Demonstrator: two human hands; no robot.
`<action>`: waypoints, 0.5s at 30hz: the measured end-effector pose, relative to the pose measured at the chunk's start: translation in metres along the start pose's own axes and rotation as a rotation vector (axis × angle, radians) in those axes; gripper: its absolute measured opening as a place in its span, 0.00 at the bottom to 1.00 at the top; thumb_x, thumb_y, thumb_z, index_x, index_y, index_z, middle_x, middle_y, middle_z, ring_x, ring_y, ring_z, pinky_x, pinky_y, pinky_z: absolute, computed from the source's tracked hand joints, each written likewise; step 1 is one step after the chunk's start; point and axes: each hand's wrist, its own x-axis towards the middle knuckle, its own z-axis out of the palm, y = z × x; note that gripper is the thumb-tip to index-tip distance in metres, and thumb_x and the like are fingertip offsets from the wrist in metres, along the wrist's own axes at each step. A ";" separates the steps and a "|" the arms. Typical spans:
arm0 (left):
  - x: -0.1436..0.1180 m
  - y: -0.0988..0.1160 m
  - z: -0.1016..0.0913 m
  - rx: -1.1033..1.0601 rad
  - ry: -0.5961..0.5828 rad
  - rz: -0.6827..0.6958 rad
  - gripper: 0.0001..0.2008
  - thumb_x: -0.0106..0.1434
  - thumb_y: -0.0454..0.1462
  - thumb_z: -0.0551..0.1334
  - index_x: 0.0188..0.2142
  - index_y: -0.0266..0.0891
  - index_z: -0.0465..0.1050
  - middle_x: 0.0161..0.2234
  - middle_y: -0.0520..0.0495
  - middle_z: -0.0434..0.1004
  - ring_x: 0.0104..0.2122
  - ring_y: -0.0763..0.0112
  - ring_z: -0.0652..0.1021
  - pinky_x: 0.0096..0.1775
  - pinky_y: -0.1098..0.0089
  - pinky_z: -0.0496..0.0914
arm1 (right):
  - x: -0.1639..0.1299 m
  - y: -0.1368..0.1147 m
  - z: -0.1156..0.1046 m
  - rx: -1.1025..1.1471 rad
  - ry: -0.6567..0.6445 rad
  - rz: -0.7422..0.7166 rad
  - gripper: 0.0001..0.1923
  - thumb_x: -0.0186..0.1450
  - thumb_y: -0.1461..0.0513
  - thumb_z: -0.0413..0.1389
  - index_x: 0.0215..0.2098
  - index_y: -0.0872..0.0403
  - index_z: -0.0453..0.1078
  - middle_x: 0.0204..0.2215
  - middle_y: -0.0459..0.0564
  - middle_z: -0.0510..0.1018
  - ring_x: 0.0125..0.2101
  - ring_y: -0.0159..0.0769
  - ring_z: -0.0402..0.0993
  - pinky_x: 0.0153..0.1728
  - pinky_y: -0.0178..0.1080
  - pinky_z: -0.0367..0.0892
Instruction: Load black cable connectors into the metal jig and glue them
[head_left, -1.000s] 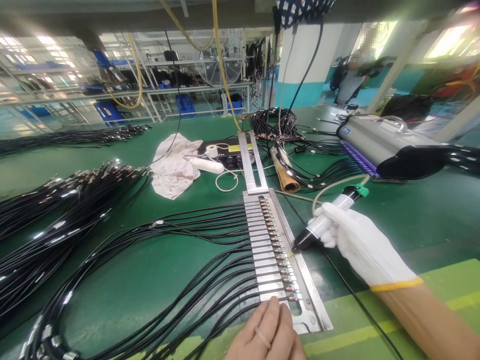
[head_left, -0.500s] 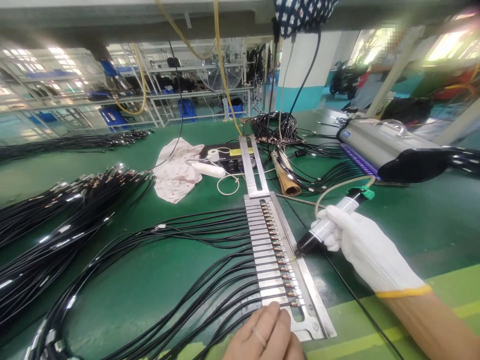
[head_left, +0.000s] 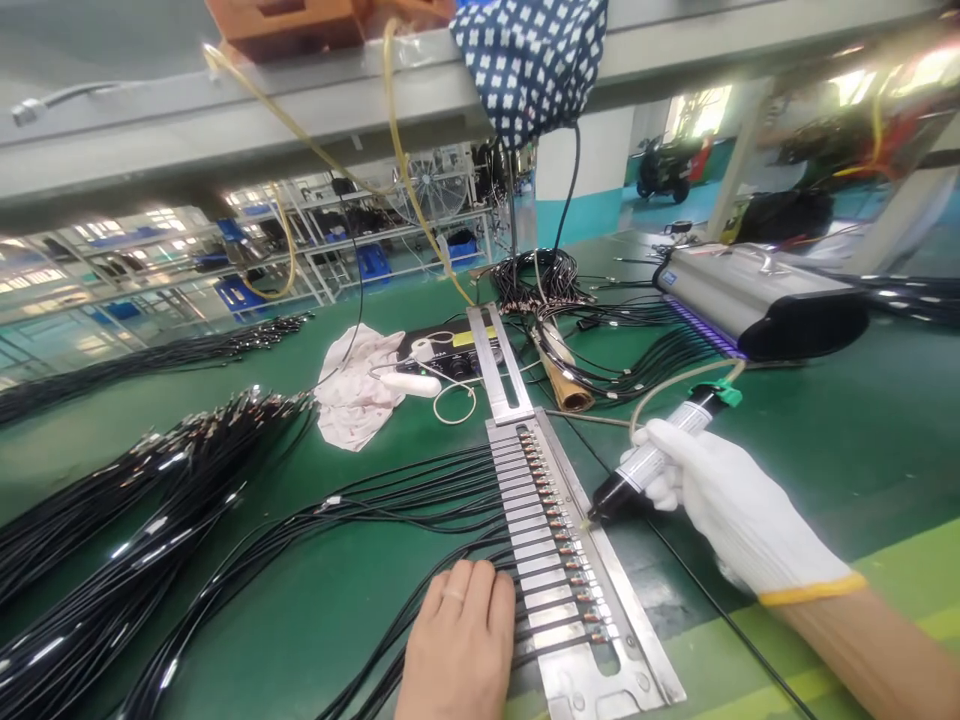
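My right hand (head_left: 697, 480), in a white glove with a yellow cuff, grips a dispensing syringe (head_left: 652, 450) with a black lower end and a green cap joined to a hose. Its thin tip points down at a metal fixture (head_left: 525, 535), beside the row of connectors. Black cables (head_left: 420, 490) lie side by side in the fixture's slots, with small copper-and-silver ends (head_left: 559, 540) along its right half. My bare left hand (head_left: 461, 630), a ring on one finger, rests palm down over the cables left of the fixture, fingers together; its fingertips are hidden.
Thick bundles of black cables (head_left: 112, 560) cover the table's left side. A crumpled pale cloth (head_left: 356, 390) and a black control box (head_left: 439, 350) lie behind. At the right stands a silver lamp housing (head_left: 765, 290) with violet light, cables running under it. A shelf beam (head_left: 337, 110) crosses overhead.
My left hand has moved left and away from me, off the fixture's near end onto the cables. The syringe stays close to the connectors in my right hand. The view has tilted upward.
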 end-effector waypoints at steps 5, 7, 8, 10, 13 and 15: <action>0.002 -0.008 0.006 -0.139 -0.126 -0.088 0.11 0.68 0.26 0.52 0.36 0.41 0.68 0.33 0.49 0.72 0.32 0.64 0.75 0.33 0.67 0.70 | 0.000 -0.004 0.000 0.043 0.008 -0.018 0.18 0.54 0.54 0.68 0.33 0.60 0.77 0.16 0.49 0.76 0.15 0.30 0.68 0.13 0.29 0.64; 0.005 -0.009 0.004 -0.154 -0.138 -0.120 0.12 0.69 0.26 0.50 0.35 0.42 0.67 0.33 0.49 0.73 0.31 0.65 0.76 0.33 0.68 0.70 | 0.000 -0.005 -0.001 0.049 0.008 -0.019 0.17 0.55 0.55 0.68 0.33 0.61 0.76 0.17 0.50 0.77 0.15 0.31 0.69 0.14 0.29 0.66; 0.006 -0.010 0.002 -0.143 -0.137 -0.144 0.13 0.69 0.27 0.49 0.35 0.42 0.67 0.32 0.49 0.73 0.30 0.65 0.76 0.32 0.68 0.70 | 0.001 -0.005 -0.002 0.049 0.005 -0.022 0.17 0.55 0.55 0.68 0.33 0.61 0.76 0.18 0.51 0.78 0.16 0.31 0.70 0.15 0.29 0.67; 0.008 -0.012 -0.002 -0.124 -0.128 -0.194 0.14 0.71 0.28 0.47 0.34 0.43 0.66 0.30 0.51 0.72 0.27 0.67 0.76 0.30 0.69 0.70 | 0.002 -0.004 -0.003 0.061 -0.006 -0.037 0.17 0.55 0.55 0.69 0.33 0.61 0.76 0.20 0.51 0.79 0.17 0.31 0.72 0.16 0.30 0.68; 0.008 -0.020 -0.006 -0.140 -0.092 -0.258 0.12 0.74 0.32 0.46 0.38 0.44 0.65 0.28 0.53 0.72 0.23 0.68 0.77 0.26 0.70 0.69 | 0.004 -0.003 -0.004 0.108 -0.019 -0.047 0.18 0.54 0.55 0.69 0.34 0.61 0.76 0.20 0.52 0.80 0.16 0.32 0.72 0.16 0.31 0.68; 0.006 -0.024 -0.005 -0.179 -0.112 -0.281 0.11 0.75 0.34 0.45 0.41 0.44 0.64 0.28 0.54 0.75 0.23 0.68 0.78 0.25 0.70 0.70 | 0.002 -0.002 -0.003 0.129 -0.028 -0.056 0.20 0.54 0.54 0.70 0.36 0.60 0.77 0.22 0.52 0.81 0.17 0.32 0.73 0.16 0.31 0.69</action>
